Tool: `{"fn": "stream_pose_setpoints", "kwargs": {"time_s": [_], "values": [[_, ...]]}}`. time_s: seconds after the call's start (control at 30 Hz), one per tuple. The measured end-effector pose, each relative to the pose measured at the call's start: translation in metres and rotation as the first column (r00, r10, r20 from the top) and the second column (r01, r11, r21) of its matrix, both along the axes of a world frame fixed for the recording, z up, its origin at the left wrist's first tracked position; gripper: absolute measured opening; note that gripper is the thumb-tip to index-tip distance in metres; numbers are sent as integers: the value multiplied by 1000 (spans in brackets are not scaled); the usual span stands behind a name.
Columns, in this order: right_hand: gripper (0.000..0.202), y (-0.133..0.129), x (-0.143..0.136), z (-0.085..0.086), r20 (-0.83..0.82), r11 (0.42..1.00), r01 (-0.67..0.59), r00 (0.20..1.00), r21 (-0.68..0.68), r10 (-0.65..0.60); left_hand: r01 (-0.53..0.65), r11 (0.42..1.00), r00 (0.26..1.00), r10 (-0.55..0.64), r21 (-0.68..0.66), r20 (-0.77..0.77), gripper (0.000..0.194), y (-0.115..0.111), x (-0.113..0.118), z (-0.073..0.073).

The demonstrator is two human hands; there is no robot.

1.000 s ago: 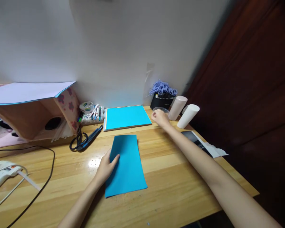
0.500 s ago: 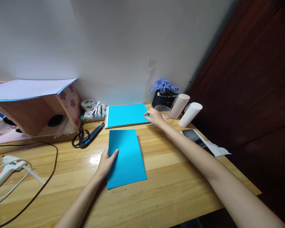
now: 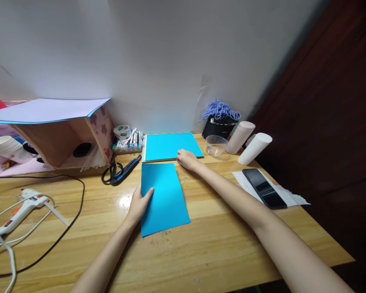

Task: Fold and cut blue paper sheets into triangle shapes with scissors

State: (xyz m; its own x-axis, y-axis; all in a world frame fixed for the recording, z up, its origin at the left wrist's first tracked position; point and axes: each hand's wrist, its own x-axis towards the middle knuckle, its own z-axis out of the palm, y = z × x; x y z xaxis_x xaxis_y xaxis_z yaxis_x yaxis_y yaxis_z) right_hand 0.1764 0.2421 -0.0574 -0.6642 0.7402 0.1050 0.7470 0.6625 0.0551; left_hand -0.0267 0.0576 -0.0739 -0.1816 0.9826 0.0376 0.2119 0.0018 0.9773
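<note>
The curled right hand [image 3: 187,159] has moved left to a blue-topped paper stack [image 3: 167,145], grip unclear. Just in front, the left hand [image 3: 138,204] pinches a rectangular blue paper sheet [image 3: 165,201], long axis pointing toward the stack.

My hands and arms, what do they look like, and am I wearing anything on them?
The left hand and right hand are bare, with no gloves, rings or watch visible. No sleeve shows on the left arm or the right arm.
</note>
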Motion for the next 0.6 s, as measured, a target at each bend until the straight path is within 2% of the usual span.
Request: {"fn": "stream_pose_setpoints", "kwargs": {"time_s": [0.33, 0.6], "values": [[19, 0, 17, -7, -90, 996, 12, 996, 94, -4, -4, 1000, 1000, 4, -10, -11, 51, 1, 0, -1], [20, 0, 5, -12, -125, 995, -32, 991, 91, 43, 12, 1000, 1000, -12, -2, -14, 53, 0, 0, 1]]}}
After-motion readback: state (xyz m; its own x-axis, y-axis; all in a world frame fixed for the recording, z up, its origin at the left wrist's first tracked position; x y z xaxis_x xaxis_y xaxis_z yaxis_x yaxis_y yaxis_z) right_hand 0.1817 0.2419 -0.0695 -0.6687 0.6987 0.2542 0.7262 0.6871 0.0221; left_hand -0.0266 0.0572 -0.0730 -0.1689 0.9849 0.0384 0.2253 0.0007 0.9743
